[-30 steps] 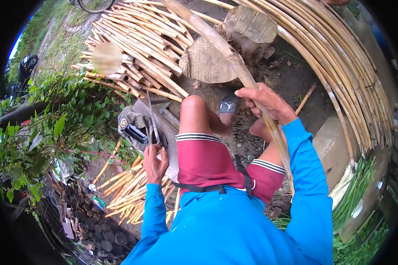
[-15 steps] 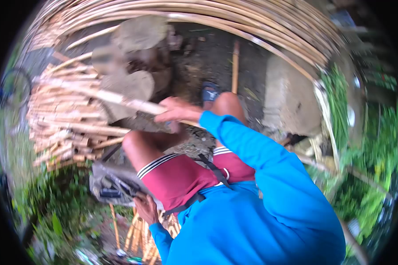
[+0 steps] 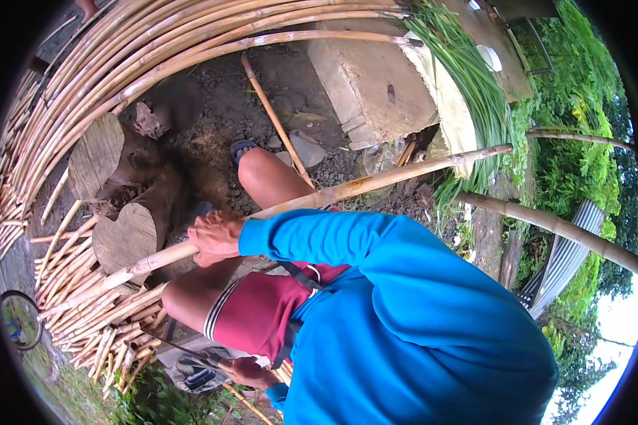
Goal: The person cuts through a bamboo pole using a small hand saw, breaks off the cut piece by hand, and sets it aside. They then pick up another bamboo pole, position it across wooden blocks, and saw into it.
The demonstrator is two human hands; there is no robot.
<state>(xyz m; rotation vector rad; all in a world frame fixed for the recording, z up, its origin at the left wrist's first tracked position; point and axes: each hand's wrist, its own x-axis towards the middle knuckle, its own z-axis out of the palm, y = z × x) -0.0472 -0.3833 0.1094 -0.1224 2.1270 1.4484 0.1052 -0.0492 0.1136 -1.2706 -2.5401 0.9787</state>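
Observation:
A long bamboo pole point(image 3: 354, 185) runs slantwise across my lap, from the stacked pieces at lower left to the cut grass at upper right. My right hand point(image 3: 216, 237) is wrapped round it, near a cut log point(image 3: 125, 237). Low down beside my thigh, my left hand point(image 3: 250, 372) is closed on the handle of what looks like a machete point(image 3: 181, 347), its thin dark blade pointing left. A grey bag point(image 3: 198, 375) with dark items lies just under the blade. My bare knees are on either side of the pole.
Long bamboo poles point(image 3: 213, 53) lie along the far side. Shorter bamboo pieces point(image 3: 113, 326) are piled at left, near a bicycle wheel point(image 3: 21, 320). Another log point(image 3: 96, 157), a concrete slab point(image 3: 379, 88) and long green grass point(image 3: 468, 78) surround the dark ground. A person's foot point(image 3: 86, 8) shows at top left.
My view has turned to the right. The bamboo pole now lies lower across my lap, its far end visible at right. The blade at my left hand has come into sight.

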